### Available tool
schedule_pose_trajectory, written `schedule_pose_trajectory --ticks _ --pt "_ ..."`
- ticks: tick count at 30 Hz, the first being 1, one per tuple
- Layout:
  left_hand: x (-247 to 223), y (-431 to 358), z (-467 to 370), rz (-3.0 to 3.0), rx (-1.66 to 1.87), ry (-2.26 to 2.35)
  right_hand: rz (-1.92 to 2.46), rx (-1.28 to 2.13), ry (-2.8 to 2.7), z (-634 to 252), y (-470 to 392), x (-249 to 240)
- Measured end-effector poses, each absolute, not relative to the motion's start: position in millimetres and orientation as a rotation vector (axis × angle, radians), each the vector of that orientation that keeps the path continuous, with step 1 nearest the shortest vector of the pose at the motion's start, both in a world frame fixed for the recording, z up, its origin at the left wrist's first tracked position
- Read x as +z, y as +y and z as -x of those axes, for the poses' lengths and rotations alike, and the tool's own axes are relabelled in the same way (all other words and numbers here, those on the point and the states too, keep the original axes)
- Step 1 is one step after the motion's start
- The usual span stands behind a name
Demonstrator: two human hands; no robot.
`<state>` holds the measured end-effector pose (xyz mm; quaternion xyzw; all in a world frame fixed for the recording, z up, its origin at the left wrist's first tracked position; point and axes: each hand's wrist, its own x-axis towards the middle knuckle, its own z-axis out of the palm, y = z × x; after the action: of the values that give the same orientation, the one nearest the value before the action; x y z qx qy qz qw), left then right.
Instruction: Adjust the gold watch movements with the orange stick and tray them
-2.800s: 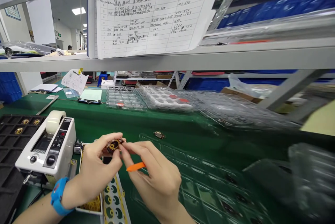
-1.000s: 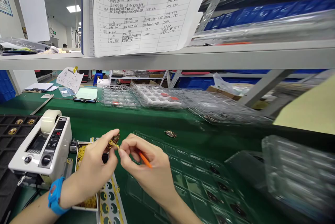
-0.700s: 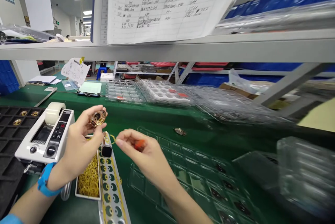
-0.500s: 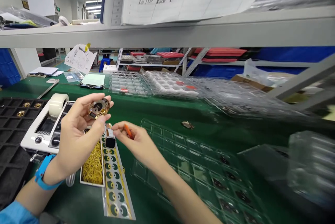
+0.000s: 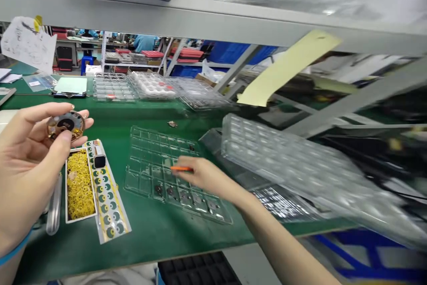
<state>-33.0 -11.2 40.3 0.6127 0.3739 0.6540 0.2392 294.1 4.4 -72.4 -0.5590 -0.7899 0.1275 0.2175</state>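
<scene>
My left hand is closed around a round watch part with a dark disc in its middle, pinching its rim between thumb and fingers. My right hand is closed on a thin orange tool; motion blurs its tip, so its kind does not show. That hand hovers over a clear plastic compartment tray, in which several small dark parts lie along the near row. Beneath my left hand stand a white box of yellow rings and a sticker strip with a square black-faced piece on it.
Stacked clear trays lean at the right. A small metal part lies behind the compartment tray. More trays and a clipboard line the back. A grey shelf beam crosses above, with a yellow paper strip hanging from it.
The view has turned to the right. My right hand has left the sticker strip and moved right over the clear tray, still with the orange tool. My left hand keeps holding the watch part.
</scene>
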Motion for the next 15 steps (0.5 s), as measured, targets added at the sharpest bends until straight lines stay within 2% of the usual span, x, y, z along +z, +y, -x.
schedule_pose_trajectory --ticks 7,15 --pt "24.4 -2.6 24.3 -1.717 1.627 0.995 1.693 0.194 -2.268 -294.6 -36.7 -129.2" --pt "12.2 5.1 20.1 -1.659 1.481 0.949 1.628 -0.017 -2.21 -291.4 -41.9 -144.1"
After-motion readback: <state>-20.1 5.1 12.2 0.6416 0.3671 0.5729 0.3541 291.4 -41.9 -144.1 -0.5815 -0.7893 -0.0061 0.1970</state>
